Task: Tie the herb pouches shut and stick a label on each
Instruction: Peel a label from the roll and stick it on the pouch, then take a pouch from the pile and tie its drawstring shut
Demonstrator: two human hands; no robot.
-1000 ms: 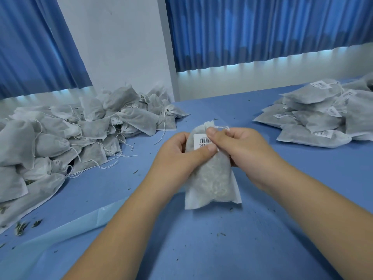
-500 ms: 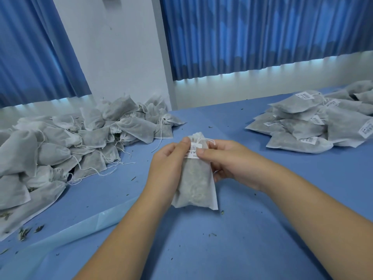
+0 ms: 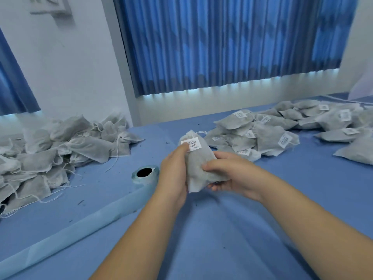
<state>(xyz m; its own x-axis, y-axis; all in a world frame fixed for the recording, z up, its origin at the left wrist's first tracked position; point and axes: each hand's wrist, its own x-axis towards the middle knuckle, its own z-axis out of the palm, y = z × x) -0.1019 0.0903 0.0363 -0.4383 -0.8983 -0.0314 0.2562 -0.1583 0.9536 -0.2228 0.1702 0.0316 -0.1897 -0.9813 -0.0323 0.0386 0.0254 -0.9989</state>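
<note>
Pouch sits between left grip and right grip, both curled round it.

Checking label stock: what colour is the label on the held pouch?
The label is white with a black barcode; head view.

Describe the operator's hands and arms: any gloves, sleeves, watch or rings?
No gloves: the left hand and the right hand are both bare. The left forearm and the right forearm are uncovered all the way to the edge of the picture, so no sleeve shows. No watch, bracelet, ring or tape is visible on either wrist or on any finger in view.
</note>
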